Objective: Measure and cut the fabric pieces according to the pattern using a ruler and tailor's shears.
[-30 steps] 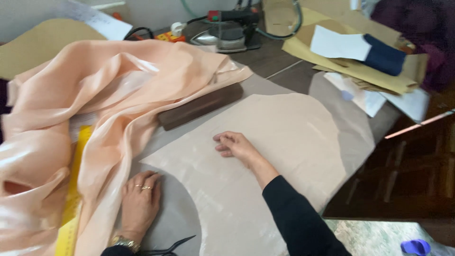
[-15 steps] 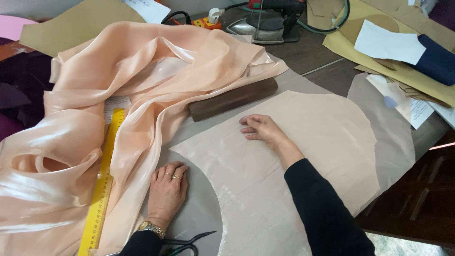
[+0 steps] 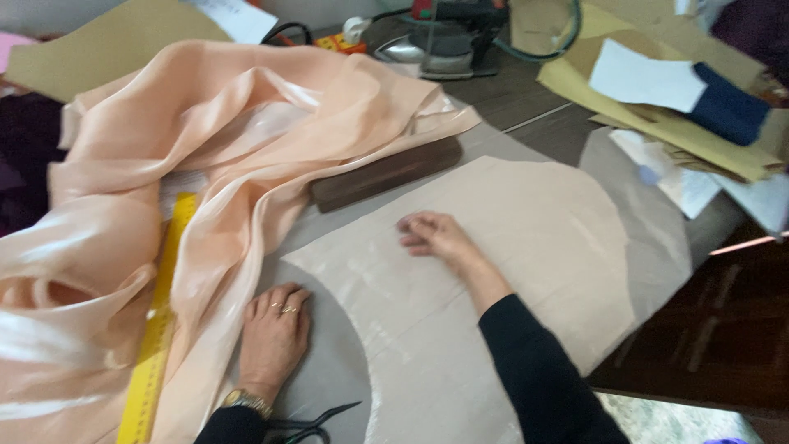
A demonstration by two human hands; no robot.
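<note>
- Black scissors (image 3: 316, 425) lie at the near edge of the counter (image 3: 526, 115), just beside the left wrist, which wears a gold watch (image 3: 245, 401).
- The left hand (image 3: 274, 337) rests palm down on the grey underlayer just left of the cut beige fabric piece (image 3: 493, 271), fingers (image 3: 283, 300) close together and flat, holding nothing; two of them wear rings.
- A yellow ruler (image 3: 160, 329) runs away from the near edge, left of that hand, partly under the peach satin.
- The right hand (image 3: 431, 234), in a black sleeve (image 3: 542, 386), presses on the beige fabric piece near its upper left edge, fingers loosely curled, tips touching the cloth, gripping nothing.
- The beige fabric piece lies flat in the middle of the counter, its curved inner edge wrapping round the left hand.
- A dark brown wooden block (image 3: 386, 173) sits just beyond the beige piece, on the satin's edge.
- The peach satin cloth (image 3: 205, 156) is heaped in folds left of the beige piece.
- Beyond the block stands an iron (image 3: 444, 41); to the far right of the beige piece lie yellow paper patterns (image 3: 657, 123), a white sheet (image 3: 637, 78) and a dark blue cloth (image 3: 727, 111).
</note>
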